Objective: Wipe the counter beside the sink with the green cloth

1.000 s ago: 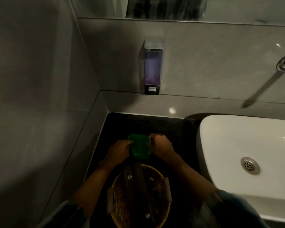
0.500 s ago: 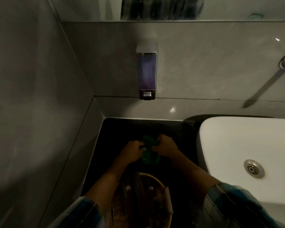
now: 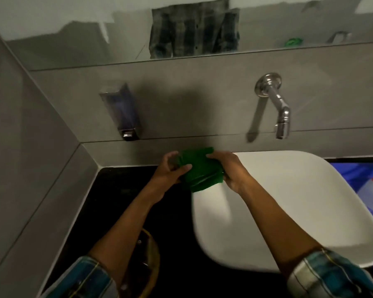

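Both hands are where I start: my left hand (image 3: 169,172) and right hand (image 3: 226,168) are each clamped on a side of the folded green cloth (image 3: 197,171), holding it up in the air between them. Nearest to me, by the left forearm, sits a round woven wicker basket (image 3: 150,261) on the black stone desk (image 3: 121,190) — dark, and I see no wet streak or wipe mark on it, though the light is poor. To the right lies the white oval ceramic sink (image 3: 289,201); the cloth hangs over its left rim, not touching the desk. Further back, a clear wall-mounted soap dispenser (image 3: 123,112) and a chrome wall tap (image 3: 274,100) sit on the grey tiles. My read — the cloth is only being readied; the wiping itself is all left to do.
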{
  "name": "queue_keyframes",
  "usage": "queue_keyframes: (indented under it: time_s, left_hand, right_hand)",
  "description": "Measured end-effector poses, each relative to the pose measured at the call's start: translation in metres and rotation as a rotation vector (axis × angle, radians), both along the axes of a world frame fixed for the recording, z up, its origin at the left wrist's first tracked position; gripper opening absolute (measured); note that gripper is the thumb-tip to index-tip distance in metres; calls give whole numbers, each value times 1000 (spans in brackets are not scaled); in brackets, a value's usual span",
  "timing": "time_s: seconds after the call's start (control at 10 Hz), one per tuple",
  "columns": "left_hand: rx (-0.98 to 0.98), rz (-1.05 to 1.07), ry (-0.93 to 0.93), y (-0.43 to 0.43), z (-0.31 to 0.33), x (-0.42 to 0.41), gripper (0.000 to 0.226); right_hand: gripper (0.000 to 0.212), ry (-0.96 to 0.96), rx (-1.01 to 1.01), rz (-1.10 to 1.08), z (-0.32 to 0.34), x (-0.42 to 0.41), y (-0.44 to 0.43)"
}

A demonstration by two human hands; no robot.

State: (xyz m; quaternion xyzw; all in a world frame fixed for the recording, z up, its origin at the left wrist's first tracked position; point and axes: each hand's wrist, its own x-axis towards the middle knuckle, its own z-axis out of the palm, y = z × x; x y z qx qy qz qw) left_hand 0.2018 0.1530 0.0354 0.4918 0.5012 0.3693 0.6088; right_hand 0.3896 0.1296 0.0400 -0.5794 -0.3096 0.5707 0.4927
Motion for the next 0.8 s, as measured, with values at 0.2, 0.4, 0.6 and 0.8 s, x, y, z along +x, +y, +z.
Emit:
queue_keyframes:
  time_s: [0.2,0.4,0.6,0.8]
  left_hand:
    - [57,-104,239,-90,6,176,53]
    - [334,-373,475,-169,-2,350,23]
    - [315,-807,602,-255,-34,468,39]
    - [723,-1018,1131,-283,-77,482,38]
  right_hand:
    - [32,-500,-1,-191,-13,157,-107]
    - [25,-727,-96,-324,-24,317,-216]
    - [25,-965,-251,-265,-58,423,-318]
    - [35,-1188,-625,167,-97,434,-352]
